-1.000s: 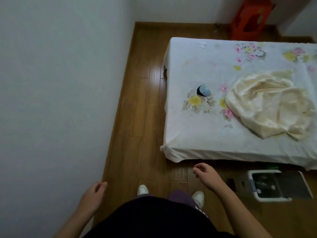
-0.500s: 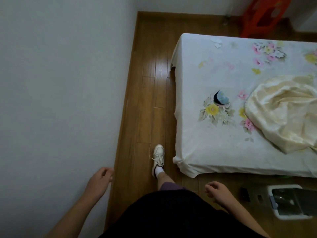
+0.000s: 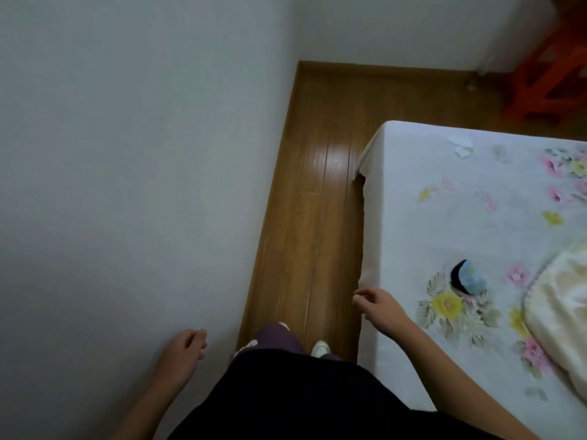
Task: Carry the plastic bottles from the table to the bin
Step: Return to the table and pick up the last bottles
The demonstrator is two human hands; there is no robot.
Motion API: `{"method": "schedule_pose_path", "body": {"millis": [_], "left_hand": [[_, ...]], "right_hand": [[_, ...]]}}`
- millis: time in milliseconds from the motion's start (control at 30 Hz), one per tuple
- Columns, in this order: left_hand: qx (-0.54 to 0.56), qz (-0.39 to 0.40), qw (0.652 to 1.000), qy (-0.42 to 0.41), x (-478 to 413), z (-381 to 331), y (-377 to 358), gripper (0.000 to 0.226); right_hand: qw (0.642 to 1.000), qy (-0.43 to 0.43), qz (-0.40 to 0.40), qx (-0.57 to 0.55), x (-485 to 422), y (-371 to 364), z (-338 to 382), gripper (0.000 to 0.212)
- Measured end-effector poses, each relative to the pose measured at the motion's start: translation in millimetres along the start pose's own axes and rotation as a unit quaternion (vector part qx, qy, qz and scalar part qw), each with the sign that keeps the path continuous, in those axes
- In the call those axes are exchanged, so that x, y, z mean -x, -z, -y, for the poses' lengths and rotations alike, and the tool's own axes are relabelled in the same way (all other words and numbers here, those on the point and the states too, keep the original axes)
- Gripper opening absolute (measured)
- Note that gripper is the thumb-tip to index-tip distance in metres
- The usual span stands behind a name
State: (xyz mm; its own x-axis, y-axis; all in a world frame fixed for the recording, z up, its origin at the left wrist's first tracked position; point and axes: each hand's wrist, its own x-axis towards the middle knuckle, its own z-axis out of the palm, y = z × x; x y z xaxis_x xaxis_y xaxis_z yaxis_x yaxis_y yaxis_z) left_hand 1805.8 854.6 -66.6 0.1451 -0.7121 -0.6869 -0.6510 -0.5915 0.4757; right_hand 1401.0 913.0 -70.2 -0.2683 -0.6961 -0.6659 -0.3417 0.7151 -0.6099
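Item, plastic bottles: none in view, nor the bin; presumably light, thin-walled, slick, best taken round the waist or neck; left hand (image 3: 185,347) at 7 o'clock, right hand (image 3: 379,309) at 5 o'clock, both loosely curled, empty.

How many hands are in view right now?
2. The left hand hangs beside the wall, holding nothing; the right hand is at the side edge of the bed, also holding nothing.

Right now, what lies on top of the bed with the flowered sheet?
On the bed lie a small black and light-blue object, a bunched cream satin cloth beside it, and white scraps near the far corner. Whatever the cloth covers cannot be seen.
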Motion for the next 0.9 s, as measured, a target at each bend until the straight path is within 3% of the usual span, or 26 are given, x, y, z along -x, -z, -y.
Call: {"method": "schedule_pose_path", "body": {"millis": [233, 633, 900], "left_hand": [[-0.049, 0.050, 0.997, -0.017, -138.7, -124.9, -0.5, 0.029], [-0.147, 0.152, 0.961, -0.177, -277.4, -464.6, -31.1, 0.029], [-0.137, 0.131, 0.965, -0.179, -354.0, -617.0, -63.2, 0.033]], "right_hand": [[0.999, -0.015, -0.023, -0.016, -111.9, 51.6, 83.9, 0.023], [0.964, -0.198, -0.128, -0.124, -212.4, 150.2, 83.2, 0.007], [0.964, -0.201, -0.105, -0.137, -344.8, 267.3, 131.8, 0.009]]}}
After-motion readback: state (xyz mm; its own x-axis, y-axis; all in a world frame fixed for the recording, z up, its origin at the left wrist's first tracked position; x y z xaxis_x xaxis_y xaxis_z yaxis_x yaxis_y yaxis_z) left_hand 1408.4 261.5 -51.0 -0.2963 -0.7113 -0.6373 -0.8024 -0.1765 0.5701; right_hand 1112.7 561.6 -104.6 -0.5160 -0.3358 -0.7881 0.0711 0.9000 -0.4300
